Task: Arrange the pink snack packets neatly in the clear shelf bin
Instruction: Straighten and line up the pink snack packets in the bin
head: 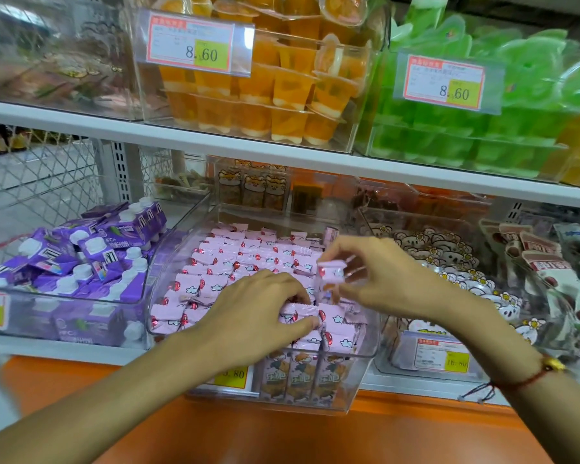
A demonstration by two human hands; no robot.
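A clear shelf bin stands in the middle of the lower shelf, filled with several rows of pink snack packets printed with clouds and red dots. My left hand lies palm down on the front packets, its fingers and thumb pinching one pink packet near the bin's front right. My right hand hovers just above the bin's right side and holds a single pink packet upright between fingertips and thumb.
A bin of purple cartons stands to the left, a bin of white bear-shaped packets to the right. The upper shelf carries orange jelly cups and green jelly cups. An orange ledge runs below.
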